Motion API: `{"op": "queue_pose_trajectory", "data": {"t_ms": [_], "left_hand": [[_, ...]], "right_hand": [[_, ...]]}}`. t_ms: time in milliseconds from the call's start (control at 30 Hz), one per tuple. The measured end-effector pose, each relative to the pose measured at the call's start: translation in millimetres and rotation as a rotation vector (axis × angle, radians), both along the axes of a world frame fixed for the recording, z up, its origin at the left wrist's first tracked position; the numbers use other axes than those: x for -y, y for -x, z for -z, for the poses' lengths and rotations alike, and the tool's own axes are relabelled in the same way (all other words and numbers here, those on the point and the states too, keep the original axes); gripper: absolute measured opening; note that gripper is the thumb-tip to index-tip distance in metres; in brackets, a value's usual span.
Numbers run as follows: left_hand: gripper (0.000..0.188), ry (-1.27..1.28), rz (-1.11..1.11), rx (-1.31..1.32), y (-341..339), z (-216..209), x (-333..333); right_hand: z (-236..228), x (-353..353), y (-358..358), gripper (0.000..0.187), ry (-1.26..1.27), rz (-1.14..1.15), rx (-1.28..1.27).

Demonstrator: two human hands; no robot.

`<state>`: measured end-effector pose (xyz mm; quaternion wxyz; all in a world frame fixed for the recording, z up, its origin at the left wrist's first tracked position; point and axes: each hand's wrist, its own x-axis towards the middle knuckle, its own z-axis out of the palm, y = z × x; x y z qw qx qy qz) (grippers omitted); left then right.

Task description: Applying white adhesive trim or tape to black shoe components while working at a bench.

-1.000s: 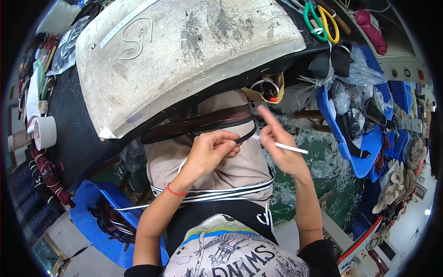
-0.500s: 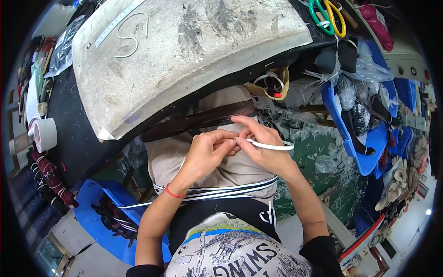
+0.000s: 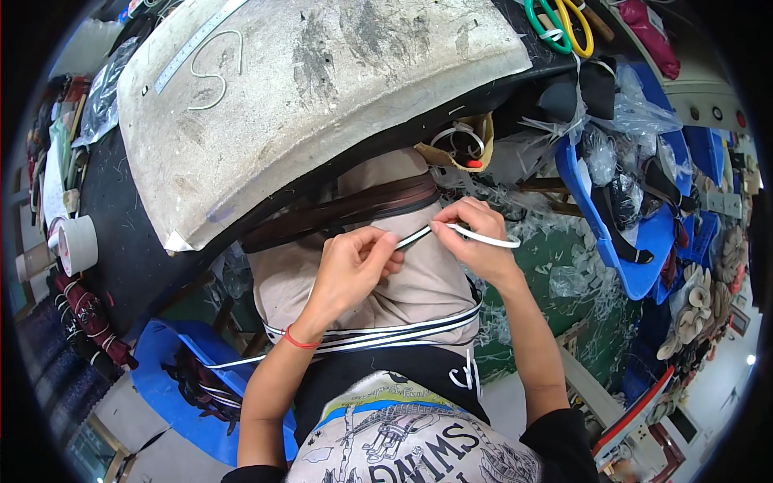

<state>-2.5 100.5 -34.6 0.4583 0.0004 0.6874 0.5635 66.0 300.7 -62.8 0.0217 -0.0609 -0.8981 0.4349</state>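
Over my lap I stretch a short span of black-and-white striped tape [image 3: 415, 237] between my two hands. My left hand [image 3: 358, 262] pinches one end of the span between thumb and fingertips. My right hand [image 3: 477, 241] grips the other end, and a white length of the tape loops out over the back of that hand. Below them, more striped tape [image 3: 386, 332] lies in several strands across my lap and runs left to a blue bin [image 3: 165, 378]. Dark brown bands [image 3: 346, 211] lie over my knees, just beyond my hands.
Ahead stands a worktable with a stained pale board [image 3: 266, 121], a ruler [image 3: 193, 50] and a curved white cord [image 3: 211, 76]. Scissors with green and yellow handles [image 3: 573, 28] lie at its right. A blue bin [image 3: 636, 270] with plastic bags stands right; a white tape roll [image 3: 79, 245] sits left.
My hands were together at the fingertips and have drawn apart, so a short striped span now shows between them. The view has shifted slightly.
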Motion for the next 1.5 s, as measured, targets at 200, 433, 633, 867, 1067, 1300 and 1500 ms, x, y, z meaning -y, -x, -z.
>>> {"op": "queue_pose_trajectory", "data": {"t_ms": [200, 433, 633, 867, 1067, 1300, 1500], "left_hand": [[0.021, 0.098, 0.148, -0.207, 5.5, -4.1, -9.9], [0.022, 0.115, 0.14, -0.063, 21.5, -4.4, 26.3], [0.023, 0.196, 0.128, 0.004, 25.0, -5.5, 54.8], [0.022, 0.285, 0.086, 0.016, 27.0, -8.2, 87.2], [0.019, 0.295, 0.034, -0.021, 26.0, -9.1, 131.0], [0.018, 0.393, 0.023, -0.158, 23.1, -8.0, 176.4], [0.021, 0.502, -0.001, -0.198, 19.5, -6.1, 229.6]], "right_hand": [[2.6, -12.8, -0.7, 0.016, 0.364, -0.02, 0.138], [11.6, -36.0, 4.4, 0.033, 0.728, -0.195, 0.376], [16.2, -35.8, 2.3, 0.033, 0.724, -0.202, 0.35], [18.3, -36.5, -0.6, 0.033, 0.78, -0.163, 0.396], [20.5, -38.1, -4.8, 0.03, 0.799, -0.173, 0.369], [18.2, -34.4, -5.2, 0.028, 0.884, -0.105, 0.399], [15.5, -33.8, -6.1, 0.027, 0.894, -0.085, 0.423]]}}
